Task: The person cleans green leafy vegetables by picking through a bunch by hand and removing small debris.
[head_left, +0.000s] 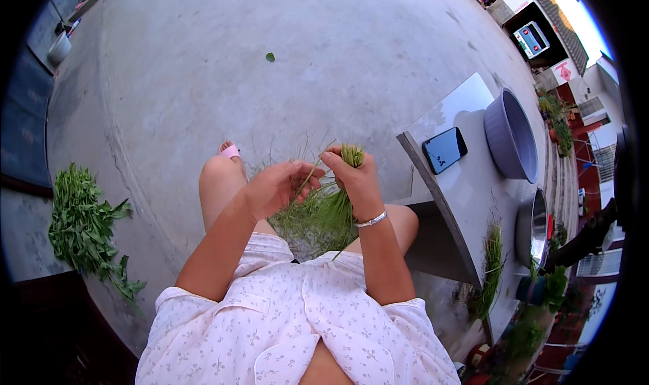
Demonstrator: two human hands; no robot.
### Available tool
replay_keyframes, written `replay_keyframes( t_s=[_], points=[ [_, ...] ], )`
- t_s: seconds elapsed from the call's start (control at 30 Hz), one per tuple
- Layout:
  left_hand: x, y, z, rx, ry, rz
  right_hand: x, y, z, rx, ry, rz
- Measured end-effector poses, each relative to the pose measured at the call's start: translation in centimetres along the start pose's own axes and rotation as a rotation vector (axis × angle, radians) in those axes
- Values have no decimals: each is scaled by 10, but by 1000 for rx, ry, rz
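Observation:
My right hand [355, 182], with a silver bangle at its wrist, is closed round a bunch of feathery green herbs [332, 210]. The cut-looking stem ends [352, 156] stick up above the fist, and the fine leaves hang below it. Just to its left, the fingers of my left hand [280, 187] are curled on a thin green stem [309, 184] that reaches toward the right hand. Beneath both hands, between my knees, loose feathery greens [297, 224] lie in a heap on the ground, partly hidden by my arms and the bunch.
To the right stands a low table [451, 118] with a phone [444, 150], a purple basin [510, 138], a metal bowl [532, 226] and more thin greens [492, 267]. A pile of broad-leaved greens [84, 219] lies on the concrete at left. One leaf [270, 57] lies ahead.

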State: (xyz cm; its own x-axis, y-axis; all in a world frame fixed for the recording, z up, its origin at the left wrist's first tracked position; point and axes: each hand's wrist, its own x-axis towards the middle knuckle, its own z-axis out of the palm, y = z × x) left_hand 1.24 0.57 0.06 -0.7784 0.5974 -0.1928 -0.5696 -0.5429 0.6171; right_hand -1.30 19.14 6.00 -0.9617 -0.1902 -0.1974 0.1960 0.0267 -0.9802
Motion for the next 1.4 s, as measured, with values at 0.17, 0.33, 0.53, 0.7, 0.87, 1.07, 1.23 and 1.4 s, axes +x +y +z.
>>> replay_keyframes(
  t_s=[0.17, 0.33, 0.53, 0.7, 0.87, 1.07, 1.23, 1.4],
  points=[
    [2, 7, -13, -203, 110, 121, -4, 2, -15, 120, 131, -1],
    [6, 16, -30, -304, 107, 198, -12, 3, -34, 147, 208, -33],
    [39, 13, -67, 13, 160, 192, -19, 3, -43, 327, 206, 24],
    [44, 16, -50, 1863, 454, -184, -21, 3, -43, 278, 236, 37],
    [37, 20, -6, 1790, 376, -179, -24, 8, -46, 324, 178, 116],
    [15, 1, 18, 528, 170, 92, -18, 17, -33, 332, 56, 107],
    [3, -10, 16, 112, 104, -112, -16, 19, -24, 322, 27, 106],
    [0, -14, 12, 79, 103, -84, -19, 17, -21, 320, 16, 107]
  ],
)
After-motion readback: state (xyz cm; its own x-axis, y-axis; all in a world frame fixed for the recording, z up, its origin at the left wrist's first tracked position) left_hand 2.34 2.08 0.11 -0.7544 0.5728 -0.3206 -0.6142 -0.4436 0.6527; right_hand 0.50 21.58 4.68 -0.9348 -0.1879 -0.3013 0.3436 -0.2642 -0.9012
